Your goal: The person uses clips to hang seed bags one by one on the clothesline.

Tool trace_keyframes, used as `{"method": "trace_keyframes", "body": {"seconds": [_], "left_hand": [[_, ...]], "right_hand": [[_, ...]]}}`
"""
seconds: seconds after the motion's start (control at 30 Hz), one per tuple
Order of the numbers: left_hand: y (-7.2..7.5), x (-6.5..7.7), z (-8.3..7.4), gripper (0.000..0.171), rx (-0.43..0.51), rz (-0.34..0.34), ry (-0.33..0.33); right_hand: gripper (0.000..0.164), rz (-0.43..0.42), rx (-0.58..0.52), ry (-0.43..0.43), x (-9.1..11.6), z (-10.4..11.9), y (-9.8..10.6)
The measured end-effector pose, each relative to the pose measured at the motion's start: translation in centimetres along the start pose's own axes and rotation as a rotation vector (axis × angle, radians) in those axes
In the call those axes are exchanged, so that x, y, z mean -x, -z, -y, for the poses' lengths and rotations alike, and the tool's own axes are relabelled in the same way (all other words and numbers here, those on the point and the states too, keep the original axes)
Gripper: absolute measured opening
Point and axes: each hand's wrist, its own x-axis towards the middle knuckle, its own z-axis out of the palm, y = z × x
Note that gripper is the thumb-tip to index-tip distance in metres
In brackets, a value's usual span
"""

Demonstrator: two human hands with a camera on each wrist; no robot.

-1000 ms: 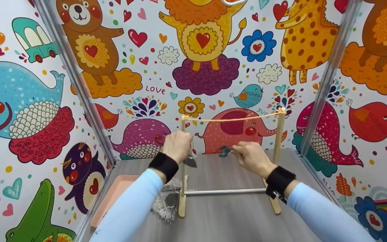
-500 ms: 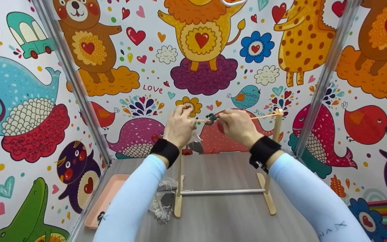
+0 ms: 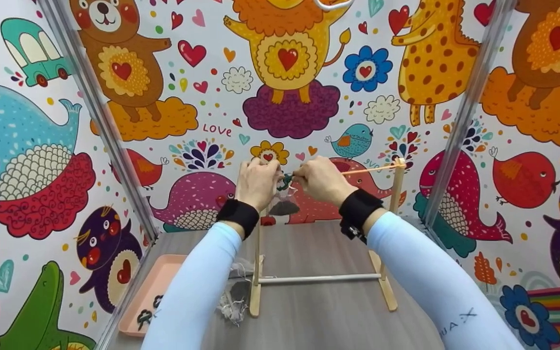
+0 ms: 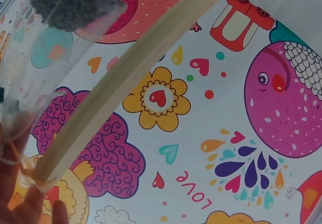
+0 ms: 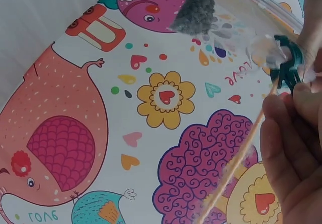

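My left hand (image 3: 256, 183) holds the top of a small clear plastic bag (image 3: 284, 208) against the orange string (image 3: 365, 170), close to the left wooden post (image 4: 121, 73). Dark grey grains (image 4: 75, 5) fill the bag's bottom as it hangs. My right hand (image 3: 323, 180) pinches a dark green plastic clip (image 5: 288, 60) between thumb and fingers. The clip sits at the string and the bag's gathered top; whether it grips both is hidden by the fingers. In the left wrist view, the string is tied round the post's tip.
The frame's right post (image 3: 395, 194) and white crossbar (image 3: 321, 279) stand on the grey table. More clear bags (image 3: 234, 304) lie beside the left foot. A pink tray (image 3: 127, 316) at the left holds more green clips (image 3: 144, 318). Printed walls (image 3: 202, 97) enclose the table.
Both hands have risen to the string. My right hand has carried the green clip up and leftward to the bag's top, beside my left hand. More of the tray's clips now show.
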Motion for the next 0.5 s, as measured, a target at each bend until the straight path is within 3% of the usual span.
{"method": "trace_keyframes", "body": {"seconds": [0.23, 0.5], "left_hand": [[-0.14, -0.09, -0.12, 0.019, 0.043, -0.050, -0.031], [-0.21, 0.58, 0.60, 0.014, 0.108, -0.067, 0.007]], "right_hand": [[0.012, -0.031, -0.021, -0.001, 0.20, -0.08, 0.31], [0.025, 0.064, 0.041, 0.043, 0.19, 0.58, -0.47]]}}
